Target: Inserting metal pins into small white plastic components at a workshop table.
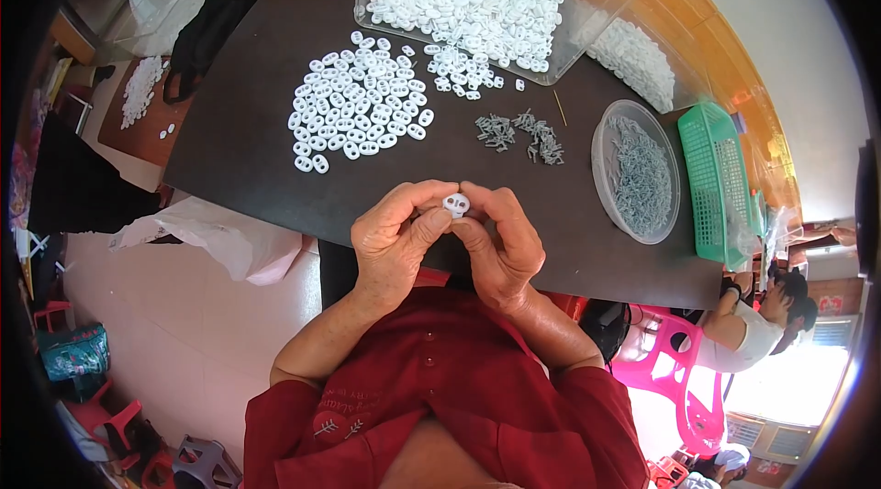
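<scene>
In front of my chest, at the near edge of the dark table [275,136], both hands meet on a small white two-hole cord lock [456,205]. My left hand [390,237] pinches it from the left, thumb below and index finger along its top. My right hand [503,246] grips its right side the same way. Beyond my hands lies a spread pile of similar white two-hole oval pieces [353,108]. To its right are smaller white pieces [463,72] and little heaps of thin grey spring-like parts [528,133].
A clear plastic bin [551,67] of white pieces stands at the back, with more white pieces [633,62] beside it. Rightward are a round tub [601,172] of grey parts and a green basket [716,182]. Another person [757,324] sits at right, near a pink chair [674,370].
</scene>
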`<action>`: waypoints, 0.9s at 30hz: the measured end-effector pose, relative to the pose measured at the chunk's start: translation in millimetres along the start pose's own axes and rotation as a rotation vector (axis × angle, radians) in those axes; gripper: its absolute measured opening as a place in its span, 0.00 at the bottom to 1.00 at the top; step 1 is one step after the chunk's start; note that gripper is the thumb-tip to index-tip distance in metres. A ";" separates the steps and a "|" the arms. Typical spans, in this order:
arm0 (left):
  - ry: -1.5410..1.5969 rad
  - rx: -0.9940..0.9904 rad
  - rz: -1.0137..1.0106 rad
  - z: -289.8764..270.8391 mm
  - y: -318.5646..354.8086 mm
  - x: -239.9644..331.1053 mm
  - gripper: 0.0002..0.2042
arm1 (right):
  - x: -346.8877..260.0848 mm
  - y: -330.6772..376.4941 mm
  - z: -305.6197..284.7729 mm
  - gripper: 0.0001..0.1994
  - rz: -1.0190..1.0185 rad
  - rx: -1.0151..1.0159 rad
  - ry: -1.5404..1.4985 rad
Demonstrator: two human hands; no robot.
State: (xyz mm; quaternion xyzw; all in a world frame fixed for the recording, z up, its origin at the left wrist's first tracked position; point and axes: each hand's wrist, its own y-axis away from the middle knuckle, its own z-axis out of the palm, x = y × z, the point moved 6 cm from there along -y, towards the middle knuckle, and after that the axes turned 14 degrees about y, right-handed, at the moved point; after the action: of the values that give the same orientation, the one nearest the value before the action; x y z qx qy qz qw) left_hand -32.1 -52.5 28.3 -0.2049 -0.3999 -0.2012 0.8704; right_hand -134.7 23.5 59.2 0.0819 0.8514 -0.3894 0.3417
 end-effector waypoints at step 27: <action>-0.105 0.014 0.127 -2.7 5.2 -5.2 0.10 | -5.1 4.2 6.3 0.11 -0.128 0.022 0.116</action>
State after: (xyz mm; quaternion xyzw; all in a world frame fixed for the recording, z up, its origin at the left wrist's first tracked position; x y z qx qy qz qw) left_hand -30.9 -48.6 21.6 -0.2340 -0.4324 -0.1316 0.8608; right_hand -125.9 22.5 57.0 0.0537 0.8690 -0.4143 0.2652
